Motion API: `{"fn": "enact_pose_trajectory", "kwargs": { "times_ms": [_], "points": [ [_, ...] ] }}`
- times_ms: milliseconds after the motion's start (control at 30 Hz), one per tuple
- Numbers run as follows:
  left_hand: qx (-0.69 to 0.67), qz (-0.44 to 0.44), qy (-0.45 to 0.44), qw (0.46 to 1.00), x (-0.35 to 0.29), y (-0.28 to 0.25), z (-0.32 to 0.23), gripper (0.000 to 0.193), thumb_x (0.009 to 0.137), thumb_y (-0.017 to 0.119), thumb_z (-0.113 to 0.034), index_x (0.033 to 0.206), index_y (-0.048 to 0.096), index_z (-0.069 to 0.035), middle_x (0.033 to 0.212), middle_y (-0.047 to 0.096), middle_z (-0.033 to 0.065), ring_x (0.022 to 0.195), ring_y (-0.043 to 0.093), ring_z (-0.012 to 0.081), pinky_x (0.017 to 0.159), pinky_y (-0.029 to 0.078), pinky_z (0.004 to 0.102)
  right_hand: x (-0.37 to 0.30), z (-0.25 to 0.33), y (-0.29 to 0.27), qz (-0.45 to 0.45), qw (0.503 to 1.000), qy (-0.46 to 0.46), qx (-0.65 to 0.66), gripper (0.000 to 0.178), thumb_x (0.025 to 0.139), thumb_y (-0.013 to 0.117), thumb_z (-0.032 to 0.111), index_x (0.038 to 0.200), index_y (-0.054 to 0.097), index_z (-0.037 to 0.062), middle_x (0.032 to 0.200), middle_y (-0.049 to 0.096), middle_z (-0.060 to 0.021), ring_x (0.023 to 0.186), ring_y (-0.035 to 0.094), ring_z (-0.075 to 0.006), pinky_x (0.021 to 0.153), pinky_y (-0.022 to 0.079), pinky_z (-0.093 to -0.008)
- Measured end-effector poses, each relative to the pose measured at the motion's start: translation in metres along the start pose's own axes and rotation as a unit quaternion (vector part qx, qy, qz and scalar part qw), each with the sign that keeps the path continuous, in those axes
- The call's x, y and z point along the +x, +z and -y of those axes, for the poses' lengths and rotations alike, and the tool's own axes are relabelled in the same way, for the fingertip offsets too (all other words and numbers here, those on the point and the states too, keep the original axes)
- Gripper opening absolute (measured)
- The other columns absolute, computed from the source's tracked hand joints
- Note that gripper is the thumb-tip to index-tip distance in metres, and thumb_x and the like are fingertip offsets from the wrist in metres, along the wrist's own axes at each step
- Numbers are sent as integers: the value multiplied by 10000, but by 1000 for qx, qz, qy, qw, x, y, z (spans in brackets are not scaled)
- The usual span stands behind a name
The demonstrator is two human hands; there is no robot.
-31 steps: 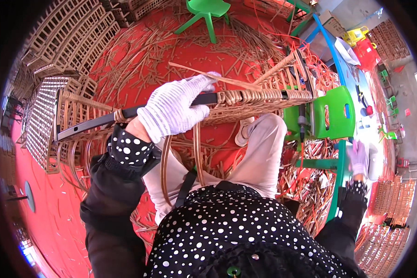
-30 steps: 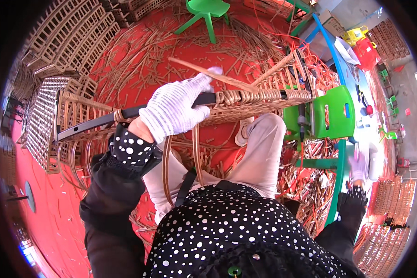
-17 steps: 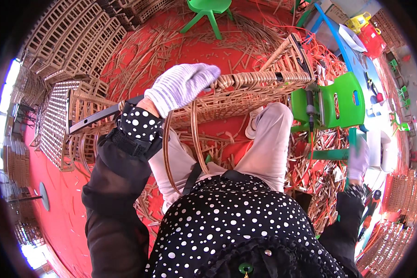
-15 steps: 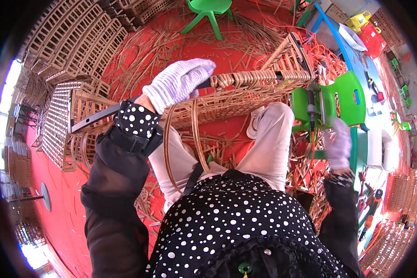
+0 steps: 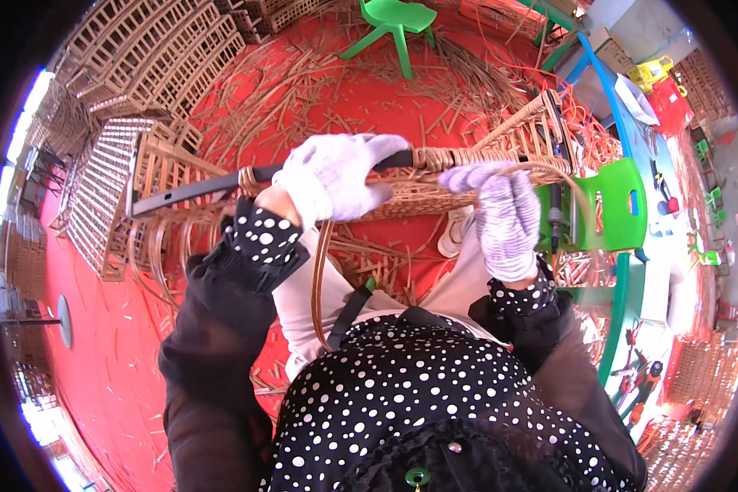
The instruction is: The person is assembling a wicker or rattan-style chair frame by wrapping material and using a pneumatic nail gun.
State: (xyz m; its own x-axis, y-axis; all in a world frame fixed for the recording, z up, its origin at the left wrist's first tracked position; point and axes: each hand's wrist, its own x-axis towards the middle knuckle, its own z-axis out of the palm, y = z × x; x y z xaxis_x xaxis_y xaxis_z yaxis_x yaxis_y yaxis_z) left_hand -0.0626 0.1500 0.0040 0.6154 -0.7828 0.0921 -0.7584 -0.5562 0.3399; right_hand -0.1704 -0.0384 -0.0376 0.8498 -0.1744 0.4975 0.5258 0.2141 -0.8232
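Observation:
A woven rattan piece (image 5: pixel 402 202) with a dark metal bar (image 5: pixel 193 193) along its top edge lies across my lap. My left hand (image 5: pixel 336 176), in a pale striped glove, is closed over the bar, thumb on the near side. Tan strips are wound round the bar right of it, where a wrapped section (image 5: pixel 459 157) begins. My right hand (image 5: pixel 504 217), gloved alike, is just below that section, fingers pressed together on a rattan strip (image 5: pixel 541 166) that loops out to the right, blurred. Other loose strips (image 5: pixel 323 279) hang below my left hand.
To my right are a green plastic chair (image 5: pixel 613 205) and a screwdriver-like power tool (image 5: pixel 555 217). Woven frames (image 5: pixel 152 61) are stacked at far left. Strip offcuts (image 5: pixel 287 94) litter the red floor, and another green stool (image 5: pixel 398 29) stands beyond.
My right hand has come left from beside the green chair to the bar, now with a looping strip in it. My left hand stays on the bar, its thumb now spread lower.

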Motion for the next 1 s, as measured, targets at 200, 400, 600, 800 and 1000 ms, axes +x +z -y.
{"fn": "enact_pose_trajectory", "kwargs": {
  "times_ms": [200, 400, 600, 800, 1000],
  "points": [
    [84, 75, -53, 992, 18, 4, -24, 485, 766, 651, -446, 1101, 554, -110, 900, 656, 143, 870, 642, 315, 753, 500, 438, 41, 3, 14, 9, 999, 33, 0, 283, 975, 428, 243, 835, 528, 18, 799, 606, -94, 804, 614, -248, 837, 485, -398],
    [111, -4, -36, 993, 13, 15, -20, 563, 733, 622, -602, 997, 600, -105, 787, 668, 123, 765, 666, 313, 658, 526, 441, 41, 24, 31, -41, 916, 283, 281, 251, 919, 507, 307, 759, 506, 113, 526, 310, 57, 442, 310, -119, 462, 354, -322],
    [52, -31, -50, 997, 9, 25, -22, 529, 682, 700, -550, 917, 622, -83, 798, 674, 114, 766, 669, 325, 632, 525, 477, 29, 66, 47, -131, 931, 257, 223, 266, 937, 478, 266, 771, 529, 65, 517, 417, -1, 420, 425, -164, 430, 387, -325],
    [37, -40, -50, 997, -3, 31, -25, 496, 719, 668, -537, 936, 616, -94, 872, 670, 93, 811, 663, 298, 641, 524, 464, 34, 76, 81, -159, 957, 231, -82, 294, 957, 450, 275, 717, 464, 106, 488, 319, 58, 378, 338, -114, 427, 360, -324],
    [41, -38, -42, 998, -7, 35, -24, 444, 769, 629, -514, 951, 616, -109, 877, 671, 82, 830, 661, 290, 648, 526, 459, 32, 73, 98, -155, 960, 183, -147, 268, 921, 497, 259, 715, 492, 88, 510, 372, 33, 424, 348, -124, 437, 336, -305]
  ]
}}
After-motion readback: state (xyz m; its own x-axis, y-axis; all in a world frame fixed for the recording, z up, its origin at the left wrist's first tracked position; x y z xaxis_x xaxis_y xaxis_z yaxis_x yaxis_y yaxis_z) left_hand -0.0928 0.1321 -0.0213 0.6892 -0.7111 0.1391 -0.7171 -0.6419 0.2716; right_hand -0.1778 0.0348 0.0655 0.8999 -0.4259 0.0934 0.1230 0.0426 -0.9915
